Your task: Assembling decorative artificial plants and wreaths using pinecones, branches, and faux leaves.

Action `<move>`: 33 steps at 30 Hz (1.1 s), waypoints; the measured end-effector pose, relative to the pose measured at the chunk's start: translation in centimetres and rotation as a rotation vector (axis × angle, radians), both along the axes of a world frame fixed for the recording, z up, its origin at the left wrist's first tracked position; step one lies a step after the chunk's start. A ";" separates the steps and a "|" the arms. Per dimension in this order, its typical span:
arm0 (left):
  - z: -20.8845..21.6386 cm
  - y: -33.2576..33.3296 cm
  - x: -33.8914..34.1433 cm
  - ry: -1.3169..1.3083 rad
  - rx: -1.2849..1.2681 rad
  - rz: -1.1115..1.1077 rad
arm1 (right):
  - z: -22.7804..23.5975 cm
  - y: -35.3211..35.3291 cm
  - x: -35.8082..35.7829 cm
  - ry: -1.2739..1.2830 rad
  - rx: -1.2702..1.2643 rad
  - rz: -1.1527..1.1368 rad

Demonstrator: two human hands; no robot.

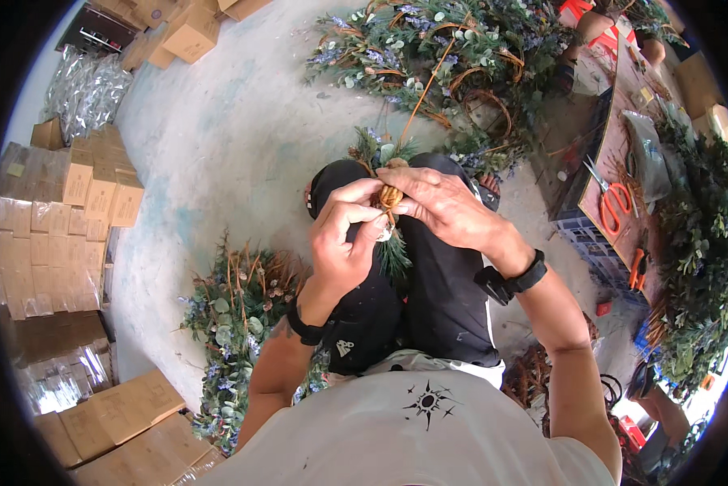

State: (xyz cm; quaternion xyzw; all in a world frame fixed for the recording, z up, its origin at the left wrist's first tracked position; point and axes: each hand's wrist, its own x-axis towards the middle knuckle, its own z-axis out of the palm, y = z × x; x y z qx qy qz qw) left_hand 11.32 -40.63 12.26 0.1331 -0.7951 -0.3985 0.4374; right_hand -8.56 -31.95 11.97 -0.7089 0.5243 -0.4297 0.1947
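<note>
Above my knees, both hands meet at a small wound piece of brown twig (390,196). My left hand (339,239) is closed, thumb and fingers pinching its near left side. From the right, my right hand (449,206) reaches over, its fingers gripping the top and right side. Green artificial sprigs (394,257) stick out below the hands, and more leaves (373,150) show beyond them. A long thin brown stem (427,87) runs away from this piece toward the far greenery. The fingers partly hide where the twig joins the sprigs.
Leafy garlands (380,57) lie on the far floor, others (230,324) at my left. On the right-hand worktable (607,174) are orange-handled scissors (615,209) and pliers (638,269). Cardboard boxes (56,235) stack at left. Another person's hand (595,26) shows far right.
</note>
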 end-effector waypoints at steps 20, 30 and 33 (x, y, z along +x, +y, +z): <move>4.5 16.5 -30.2 -1.004 -0.032 -0.654 | -4.5 2.6 3.3 -0.615 -0.150 0.140; 1.1 24.2 -32.8 -0.993 -0.104 -0.951 | -2.0 -4.3 5.1 -0.336 -0.248 -0.087; -3.9 27.9 -34.1 -0.825 0.033 -1.080 | -1.8 -2.6 3.5 -0.251 -0.249 -0.124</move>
